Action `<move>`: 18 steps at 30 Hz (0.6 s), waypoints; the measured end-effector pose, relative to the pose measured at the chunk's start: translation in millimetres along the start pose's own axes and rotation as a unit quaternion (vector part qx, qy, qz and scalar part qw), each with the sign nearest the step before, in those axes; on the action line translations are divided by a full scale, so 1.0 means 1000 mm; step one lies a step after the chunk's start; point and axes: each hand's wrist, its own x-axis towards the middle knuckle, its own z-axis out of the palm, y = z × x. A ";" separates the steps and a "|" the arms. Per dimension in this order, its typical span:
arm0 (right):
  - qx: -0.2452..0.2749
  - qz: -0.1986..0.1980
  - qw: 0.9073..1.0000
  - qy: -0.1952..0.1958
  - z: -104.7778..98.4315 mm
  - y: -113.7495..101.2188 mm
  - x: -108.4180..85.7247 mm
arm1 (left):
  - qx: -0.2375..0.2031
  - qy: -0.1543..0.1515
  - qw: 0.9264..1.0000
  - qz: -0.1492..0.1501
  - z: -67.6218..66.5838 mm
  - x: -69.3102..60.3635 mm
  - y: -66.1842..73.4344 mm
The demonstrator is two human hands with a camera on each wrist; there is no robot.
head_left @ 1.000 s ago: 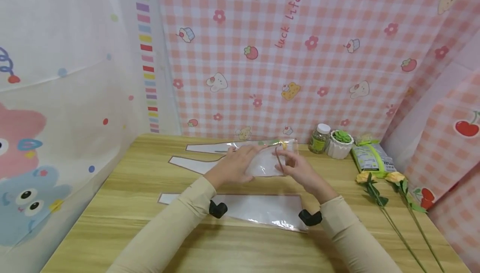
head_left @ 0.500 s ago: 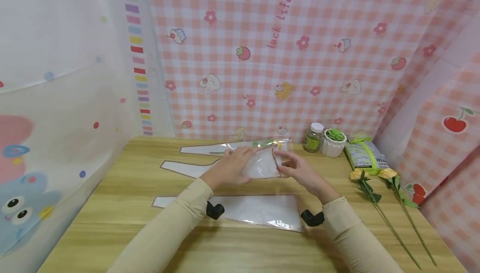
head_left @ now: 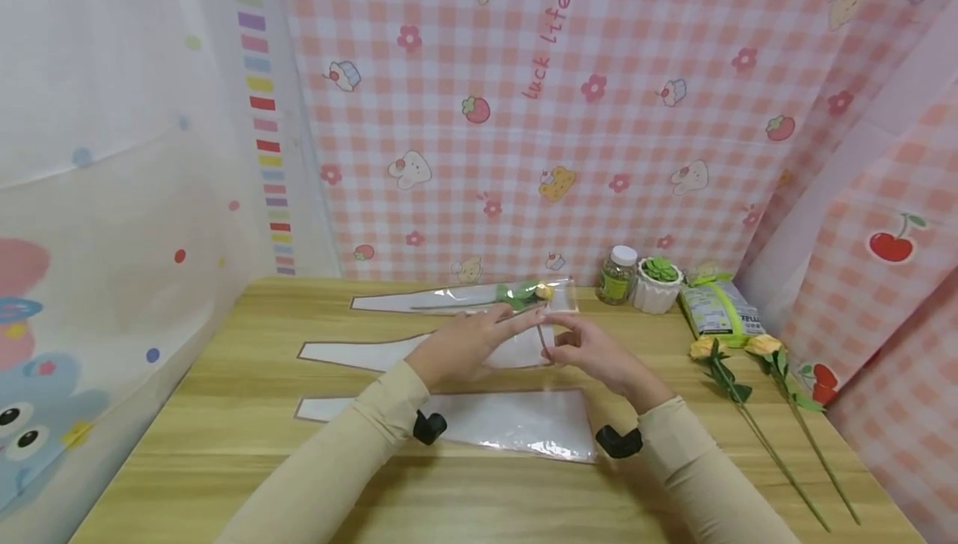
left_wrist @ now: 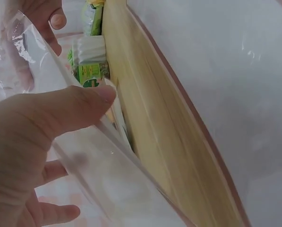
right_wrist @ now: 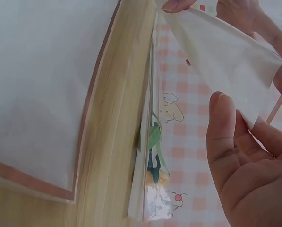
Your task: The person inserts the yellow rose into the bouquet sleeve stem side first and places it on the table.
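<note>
In the head view, a white, clear-fronted flower sleeve with a brown border [head_left: 348, 353] lies in the middle of the table, its wide mouth raised between both hands. My left hand [head_left: 456, 348] pinches the film near the mouth; the left wrist view has its thumb [left_wrist: 81, 106] on one side and fingers behind. At the mouth edge, my right hand [head_left: 599, 351] grips with curled fingers. Behind lies a sleeve [head_left: 374, 303] holding a yellow rose [head_left: 545, 291]. Nearer the body is another sleeve [head_left: 524, 423] lying flat, partly covered by the left forearm.
Two yellow roses [head_left: 707, 350] with long green stems lie on the right of the table [head_left: 224, 436]. At the back right stand a lidded jar [head_left: 617, 278], a potted succulent [head_left: 659, 288] and a grey-green packet [head_left: 718, 307]. A checked cloth [head_left: 449, 153] hangs behind.
The middle sleeve has shifted slightly left and nearer the body, away from the back sleeve, with both hands still at its mouth. The rose behind shows more. The head view has turned slightly right.
</note>
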 end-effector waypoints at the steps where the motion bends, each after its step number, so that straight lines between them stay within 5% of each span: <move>1: 0.001 0.001 1.000 -0.002 0.001 0.000 0.000 | 0.011 0.000 1.000 0.004 0.000 0.000 0.000; 12: -0.003 -0.005 1.000 0.007 -0.007 0.006 -0.009 | 0.030 -0.017 0.999 0.002 -0.003 0.000 -0.002; 18: -0.021 -0.008 0.997 0.071 -0.038 0.015 -0.033 | 0.025 -0.029 0.999 -0.009 -0.003 0.000 -0.003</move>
